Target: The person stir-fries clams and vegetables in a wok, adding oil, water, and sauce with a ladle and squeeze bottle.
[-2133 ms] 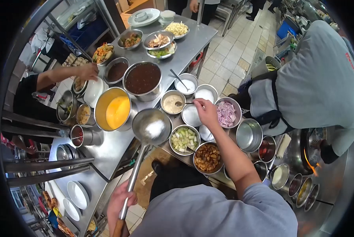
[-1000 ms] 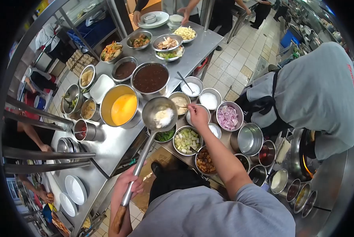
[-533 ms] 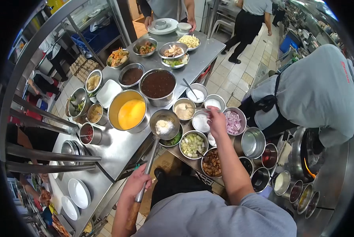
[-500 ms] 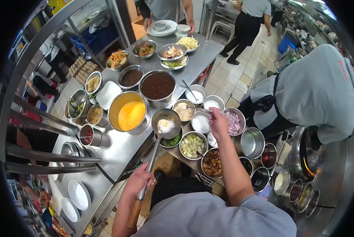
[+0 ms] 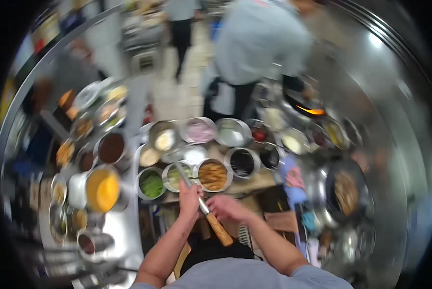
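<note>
- Wooden at its near end and steel beyond, the ladle handle [image 5: 211,219] runs from the lower middle of the frame up and left toward the bowls; the ladle's cup is lost in the blur among them.
- The left hand [image 5: 190,200] is closed around the steel shaft, just below a bowl of pale chopped vegetables [image 5: 176,176].
- The right hand [image 5: 228,208] lies against the handle where steel meets wood; whether its fingers are wrapped shut I cannot tell.
- Just above the hands sits a bowl of brown fried pieces [image 5: 213,175], with a bowl of greens [image 5: 151,183] to its left; the bowls stand rim to rim, leaving little bare counter.
- A large pot of yellow liquid [image 5: 101,190] stands at the left.
- A dark wok [image 5: 345,192] sits at the right, a flame [image 5: 311,111] above it.
- Another person in grey [image 5: 259,43] stands at the upper middle, the head cut off by the frame.
- Everything is smeared by motion; the far left bowls cannot be identified.
</note>
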Action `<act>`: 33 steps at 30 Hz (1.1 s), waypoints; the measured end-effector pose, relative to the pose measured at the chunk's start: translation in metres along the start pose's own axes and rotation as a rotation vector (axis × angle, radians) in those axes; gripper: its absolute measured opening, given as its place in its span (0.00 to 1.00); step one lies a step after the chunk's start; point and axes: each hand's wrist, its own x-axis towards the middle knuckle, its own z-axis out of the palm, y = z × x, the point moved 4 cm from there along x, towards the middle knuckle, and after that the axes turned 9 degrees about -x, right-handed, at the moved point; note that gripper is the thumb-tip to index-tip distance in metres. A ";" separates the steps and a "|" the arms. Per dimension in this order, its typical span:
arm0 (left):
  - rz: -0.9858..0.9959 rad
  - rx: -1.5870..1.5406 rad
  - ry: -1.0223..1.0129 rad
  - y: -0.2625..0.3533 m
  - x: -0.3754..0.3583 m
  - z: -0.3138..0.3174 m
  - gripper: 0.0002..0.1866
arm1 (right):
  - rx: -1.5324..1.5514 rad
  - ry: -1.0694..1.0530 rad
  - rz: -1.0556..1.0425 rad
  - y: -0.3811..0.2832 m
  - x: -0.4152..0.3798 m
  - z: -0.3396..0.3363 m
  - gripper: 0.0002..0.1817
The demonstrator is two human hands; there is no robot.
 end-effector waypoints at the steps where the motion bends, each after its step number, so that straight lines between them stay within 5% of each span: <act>1: 0.035 0.053 -0.031 -0.025 -0.006 0.012 0.15 | 0.305 -0.064 0.027 0.006 -0.044 0.022 0.22; 3: 0.049 0.154 -0.181 -0.061 -0.042 0.045 0.22 | 0.568 0.043 -0.052 0.029 -0.108 0.033 0.27; 6: -0.310 0.205 -0.489 -0.091 -0.128 0.104 0.28 | 0.799 0.074 -0.230 0.038 -0.208 0.034 0.26; 7: -0.306 0.403 -0.579 -0.119 -0.129 0.092 0.25 | 0.852 0.130 -0.297 0.046 -0.240 0.027 0.27; 8: -0.359 0.500 -0.878 -0.138 -0.134 0.089 0.21 | 0.898 0.171 -0.355 0.055 -0.272 0.022 0.29; 10: -0.683 0.659 -1.151 -0.161 -0.155 0.089 0.18 | 0.967 0.297 -0.524 0.074 -0.326 0.007 0.14; 12: -0.780 0.815 -1.227 -0.196 -0.158 0.062 0.17 | 0.889 0.625 -0.559 0.078 -0.383 -0.018 0.12; 15: -0.532 1.228 -1.338 -0.251 -0.117 -0.024 0.17 | 0.635 1.173 -0.444 0.099 -0.463 -0.089 0.19; 16: -0.229 1.381 -1.490 -0.270 -0.087 -0.070 0.17 | 0.453 1.338 -0.316 0.108 -0.489 -0.121 0.20; 18: -0.288 1.643 -1.324 -0.269 -0.051 -0.128 0.16 | 0.135 1.569 -0.046 0.121 -0.539 -0.183 0.22; 21: -0.631 1.738 -0.834 -0.248 -0.027 -0.174 0.16 | -0.300 1.729 0.343 0.130 -0.594 -0.266 0.23; 22: -0.692 1.708 -0.727 -0.244 -0.028 -0.177 0.15 | -0.742 1.859 0.424 0.155 -0.605 -0.302 0.23; 26: -0.806 1.556 -0.505 -0.252 -0.037 -0.163 0.14 | -0.527 1.803 0.435 0.182 -0.585 -0.339 0.19; 28: -0.817 1.486 -0.465 -0.258 -0.041 -0.154 0.14 | 0.190 1.554 0.084 0.175 -0.543 -0.315 0.11; 32: -0.830 1.390 -0.457 -0.277 -0.041 -0.135 0.13 | 1.040 1.096 -0.478 0.119 -0.528 -0.281 0.08; 33: -0.834 1.372 -0.461 -0.282 -0.038 -0.131 0.13 | 1.307 0.808 -0.670 0.119 -0.535 -0.288 0.11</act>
